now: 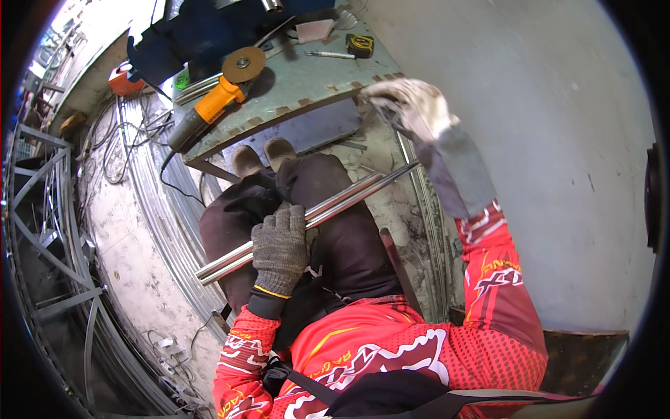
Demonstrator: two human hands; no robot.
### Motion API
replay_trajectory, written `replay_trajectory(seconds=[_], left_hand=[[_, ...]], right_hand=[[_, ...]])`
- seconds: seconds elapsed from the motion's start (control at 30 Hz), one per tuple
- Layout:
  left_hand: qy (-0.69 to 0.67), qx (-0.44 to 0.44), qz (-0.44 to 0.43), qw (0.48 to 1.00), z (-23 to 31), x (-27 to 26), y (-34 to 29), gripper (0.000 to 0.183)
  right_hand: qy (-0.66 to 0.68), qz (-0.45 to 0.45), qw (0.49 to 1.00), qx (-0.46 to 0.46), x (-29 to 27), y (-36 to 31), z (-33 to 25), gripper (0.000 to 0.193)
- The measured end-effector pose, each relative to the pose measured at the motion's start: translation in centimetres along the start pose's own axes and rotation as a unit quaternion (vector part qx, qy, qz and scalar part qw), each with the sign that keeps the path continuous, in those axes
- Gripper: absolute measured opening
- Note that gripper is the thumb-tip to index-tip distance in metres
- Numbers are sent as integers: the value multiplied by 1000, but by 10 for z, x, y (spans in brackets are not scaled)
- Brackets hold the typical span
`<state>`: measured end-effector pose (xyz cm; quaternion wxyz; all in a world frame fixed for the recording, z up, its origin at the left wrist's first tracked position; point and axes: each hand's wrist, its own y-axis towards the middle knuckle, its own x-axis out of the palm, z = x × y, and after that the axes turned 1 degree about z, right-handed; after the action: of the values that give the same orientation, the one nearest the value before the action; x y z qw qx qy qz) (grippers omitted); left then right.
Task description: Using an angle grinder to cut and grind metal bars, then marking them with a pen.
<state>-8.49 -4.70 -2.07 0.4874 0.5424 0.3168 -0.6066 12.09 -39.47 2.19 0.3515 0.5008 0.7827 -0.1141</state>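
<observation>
We see the left hand point(280, 246), in a grey knit glove, with fingers curled over two shiny metal tubes point(307, 216) lying side by side across the lap. The right hand point(412, 105), in a pale leather glove, reaches to the corner of the green workbench point(307, 87); we cannot tell how far its fingers are spread. An orange angle grinder point(213, 105) lies near the bench's left edge. A yellow-black tape measure point(360, 45) sits at the far edge. A bare grey wall point(558, 140) lies just right of the arm.
</observation>
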Motion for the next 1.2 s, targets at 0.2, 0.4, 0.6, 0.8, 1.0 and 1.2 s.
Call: replay_trajectory(seconds=[0.2, 0.4, 0.6, 0.8, 1.0, 1.2], left_hand=[[-4, -7, -3, 1000, 3, -3, 7, 57], [-16, -19, -5, 1000, -11, -9, -5, 53], [-52, -14, -50, 997, -8, 1, -8, 51], [-65, -7, -25, 998, -4, 2, -7, 51], [-39, -2, -13, 999, -10, -1, -5, 54], [-36, -15, -9, 999, -7, -5, -4, 51]], right_hand=[[-200, 166, 961, -91, 65, 165, 70, 37], [-471, 133, 870, 68, 102, 201, -1, 26], [-513, 62, 845, 140, 100, 204, -13, 28], [-490, 73, 865, 77, 95, 195, -14, 29], [-466, 41, 881, 76, 98, 212, -16, 29], [-443, -6, 890, 106, 103, 225, -22, 30]])
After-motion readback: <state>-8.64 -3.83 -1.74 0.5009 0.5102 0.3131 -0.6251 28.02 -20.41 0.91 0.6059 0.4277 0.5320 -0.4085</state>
